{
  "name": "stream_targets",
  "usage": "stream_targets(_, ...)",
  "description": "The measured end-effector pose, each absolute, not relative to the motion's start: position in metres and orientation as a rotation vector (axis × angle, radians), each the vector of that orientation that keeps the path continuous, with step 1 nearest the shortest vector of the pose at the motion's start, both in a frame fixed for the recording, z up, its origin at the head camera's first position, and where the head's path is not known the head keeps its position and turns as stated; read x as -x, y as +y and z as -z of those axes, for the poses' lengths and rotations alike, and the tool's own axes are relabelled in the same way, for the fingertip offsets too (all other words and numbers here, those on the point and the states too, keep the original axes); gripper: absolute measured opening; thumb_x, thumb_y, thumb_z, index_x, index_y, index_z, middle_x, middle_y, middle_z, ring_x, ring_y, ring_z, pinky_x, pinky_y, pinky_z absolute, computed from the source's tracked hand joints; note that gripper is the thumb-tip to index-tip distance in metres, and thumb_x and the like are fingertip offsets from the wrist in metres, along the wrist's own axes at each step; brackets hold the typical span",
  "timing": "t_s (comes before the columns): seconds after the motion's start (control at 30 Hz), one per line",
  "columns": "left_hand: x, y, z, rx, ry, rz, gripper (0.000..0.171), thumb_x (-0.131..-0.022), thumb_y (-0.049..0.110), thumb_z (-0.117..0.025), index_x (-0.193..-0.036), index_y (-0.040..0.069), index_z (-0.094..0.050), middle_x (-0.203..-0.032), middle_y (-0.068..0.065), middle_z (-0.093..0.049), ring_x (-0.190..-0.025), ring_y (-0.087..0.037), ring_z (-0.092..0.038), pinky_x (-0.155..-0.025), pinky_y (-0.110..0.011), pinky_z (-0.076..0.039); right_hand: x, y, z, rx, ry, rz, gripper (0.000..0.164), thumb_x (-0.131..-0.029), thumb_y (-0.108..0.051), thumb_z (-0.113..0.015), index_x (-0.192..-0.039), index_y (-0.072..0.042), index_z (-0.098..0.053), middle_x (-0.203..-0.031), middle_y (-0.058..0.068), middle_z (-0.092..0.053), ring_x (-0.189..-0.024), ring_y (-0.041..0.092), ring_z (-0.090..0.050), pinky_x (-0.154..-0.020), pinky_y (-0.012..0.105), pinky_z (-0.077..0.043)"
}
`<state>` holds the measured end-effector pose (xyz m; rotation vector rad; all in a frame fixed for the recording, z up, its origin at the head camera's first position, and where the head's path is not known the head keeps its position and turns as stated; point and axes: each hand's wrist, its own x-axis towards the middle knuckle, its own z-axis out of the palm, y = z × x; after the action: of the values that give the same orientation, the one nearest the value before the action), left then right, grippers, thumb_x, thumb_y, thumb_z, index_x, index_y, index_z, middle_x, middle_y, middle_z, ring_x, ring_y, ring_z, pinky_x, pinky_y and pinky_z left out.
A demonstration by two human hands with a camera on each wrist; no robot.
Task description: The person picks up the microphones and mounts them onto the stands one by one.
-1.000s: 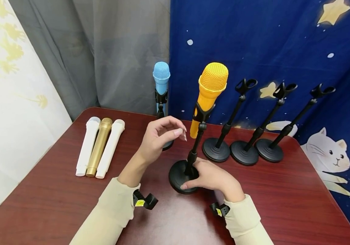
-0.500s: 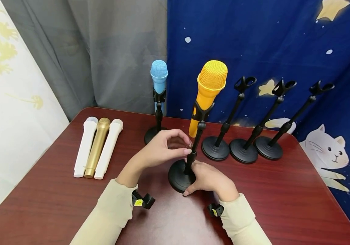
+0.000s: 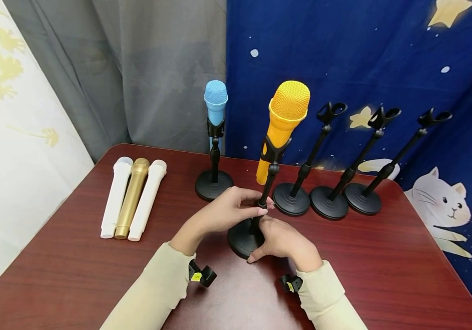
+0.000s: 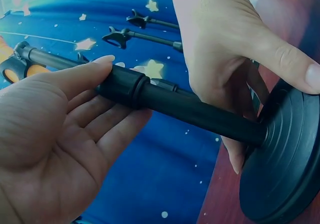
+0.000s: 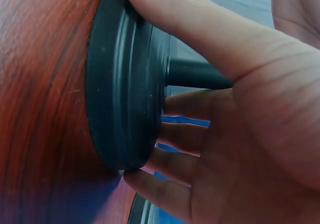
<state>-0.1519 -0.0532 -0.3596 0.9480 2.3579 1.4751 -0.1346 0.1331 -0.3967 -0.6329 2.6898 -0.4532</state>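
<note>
A yellow microphone leans in the clip of a black desktop stand at the middle of the table. My left hand pinches the stand's pole, thumb and fingers at the thick black collar. Lower down, my right hand grips the round base, its thumb over the near edge and its fingers spread round the far side. The base is right at the tabletop in the right wrist view. Behind the left hand, a blue microphone stands upright in a similar stand.
Two white microphones and a gold one lie side by side at the left of the table. Three black stands with bare clips line the back right. Grey and blue curtains hang behind.
My left hand has come down and right from beside the pole and taken hold of its collar. The right hand stays at the base, its thumb shifted slightly toward the near edge.
</note>
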Motion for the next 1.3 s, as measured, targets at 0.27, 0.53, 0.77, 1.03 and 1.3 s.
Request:
stream_targets(0.27, 0.152, -0.0535, 0.3574, -0.961, 2.411, -1.429, 0.026, -0.099, 0.024, -0.066, -0.123, 0.014, -0.072, -0.118, -0.001, -0.076, -0.113, -0.005, -0.067, -0.101, -0.03, -0.054, 0.1345, 0.1342, 0.3969, 0.627, 2.688, 0.432, 0.101, -0.066, -0.044, -0.094, -0.144, 0.001, -0.05, -0.143, 0.012, -0.059, -0.125, 0.023, -0.061, -0.108, 0.04, -0.048)
stream_targets(0.53, 0.1496, -0.0555, 0.3574, -0.912, 2.446, -1.429, 0.028, -0.098, 0.024, -0.067, -0.124, 0.014, -0.072, -0.114, 0.006, -0.076, -0.108, -0.004, -0.069, -0.098, -0.029, -0.056, 0.1357, 0.1324, 0.3972, 0.662, 2.692, 0.385, 0.104, -0.067, -0.048, -0.092, -0.148, 0.0, -0.047, -0.15, 0.011, -0.054, -0.128, 0.023, -0.059, -0.109, 0.041, -0.047)
stream_targets(0.77, 0.1484, -0.0547, 0.3573, -0.91, 2.444, -1.44, 0.029, -0.097, 0.023, -0.068, -0.124, 0.012, -0.072, -0.115, 0.002, -0.077, -0.107, -0.004, -0.07, -0.095, -0.027, -0.057, 0.135, 0.132, 0.3976, 0.65, 2.694, 0.367, 0.105, -0.067, -0.048, -0.092, -0.148, 0.001, -0.047, -0.153, 0.013, -0.05, -0.131, 0.024, -0.057, -0.11, 0.041, -0.047)
stream_targets(1.03, 0.1477, -0.0507, 0.3557, -0.854, 2.517, -1.418, 0.029, -0.094, 0.026, -0.073, -0.118, 0.011, -0.074, -0.109, 0.004, -0.078, -0.103, -0.005, -0.072, -0.092, -0.026, -0.058, 0.135, 0.1329, 0.3964, 0.633, 2.694, 0.345, 0.107, -0.068, -0.05, -0.091, -0.15, 0.001, -0.044, -0.157, 0.015, -0.044, -0.137, 0.027, -0.053, -0.112, 0.042, -0.045)
stream_targets(1.3, 0.1467, -0.0488, 0.3564, -0.837, 2.544, -1.422, 0.027, -0.093, 0.027, -0.074, -0.116, 0.013, -0.075, -0.106, 0.006, -0.078, -0.102, -0.003, -0.072, -0.092, -0.026, -0.058, 0.1347, 0.1336, 0.3974, 0.628, 2.694, 0.336, 0.107, -0.068, -0.051, -0.091, -0.149, 0.002, -0.045, -0.157, 0.016, -0.045, -0.135, 0.028, -0.054, -0.111, 0.042, -0.046)
